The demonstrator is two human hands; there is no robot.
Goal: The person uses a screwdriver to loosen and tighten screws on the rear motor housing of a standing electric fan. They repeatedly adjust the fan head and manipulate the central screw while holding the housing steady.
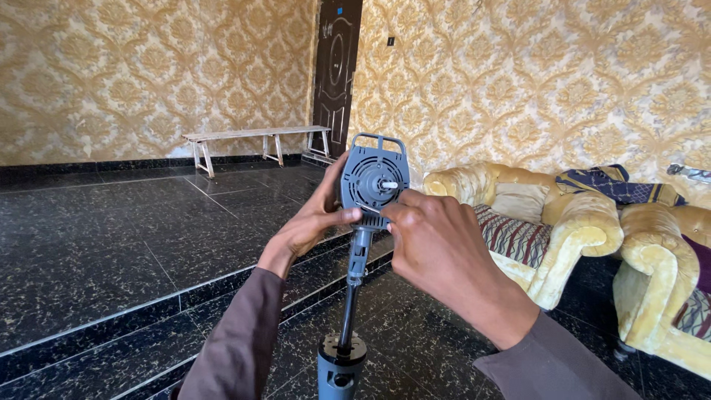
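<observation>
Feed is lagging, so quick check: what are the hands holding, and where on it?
A grey fan motor head on its pole. Left hand grips its left side; right hand pinches its lower front edge.

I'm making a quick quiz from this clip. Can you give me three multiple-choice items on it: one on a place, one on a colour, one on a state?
1. Where is the wooden bench?
A. by the far wall
B. beside the armchair
C. on the steps

2. What colour is the fan motor head?
A. white
B. grey
C. red

3. How is the motor head held?
A. by both hands
B. by one hand
C. by no hand

Answers: 1 A, it stands against the patterned wall near the door. 2 B, its housing is grey. 3 A, the left hand and right hand both grip it.
</observation>
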